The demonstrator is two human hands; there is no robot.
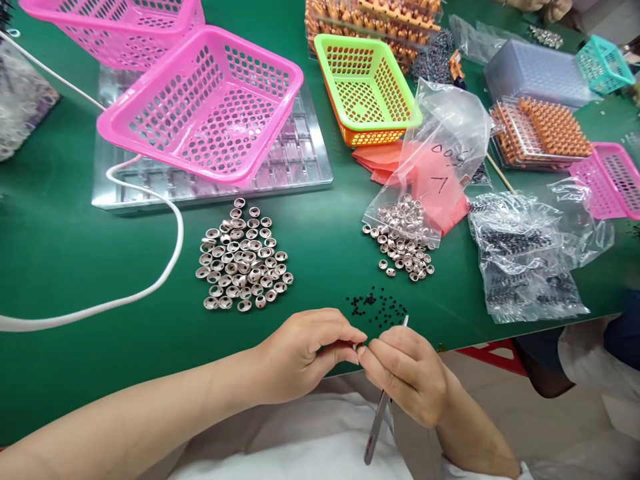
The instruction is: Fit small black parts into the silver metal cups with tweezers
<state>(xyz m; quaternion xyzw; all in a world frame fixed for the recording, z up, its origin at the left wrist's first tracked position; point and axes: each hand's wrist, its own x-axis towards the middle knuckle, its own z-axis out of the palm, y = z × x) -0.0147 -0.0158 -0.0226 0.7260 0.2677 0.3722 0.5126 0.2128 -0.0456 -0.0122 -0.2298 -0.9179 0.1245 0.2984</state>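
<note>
Near the table's front edge, my left hand (313, 353) pinches a small metal ring (359, 347) between thumb and fingertips. My right hand (407, 370) meets it there, its fingertips touching the ring's right side. Metal tweezers (376, 430) are tucked in my right hand, one end pointing down toward my lap and the other showing above the fingers. Just beyond my hands lie several tiny black pieces (377, 307). A pile of metal rings (245, 260) sits to the left, and more rings (405, 250) spill from a clear bag (443, 150) to the right.
Pink baskets (215, 107) rest over a metal tray (300, 167) at the back left. A white cable (170, 267) curves across the left side. Further right are a green basket (367, 80), bags of black parts (525, 260) and orange parts (555, 127). A person's hand (555, 10) shows at the top right.
</note>
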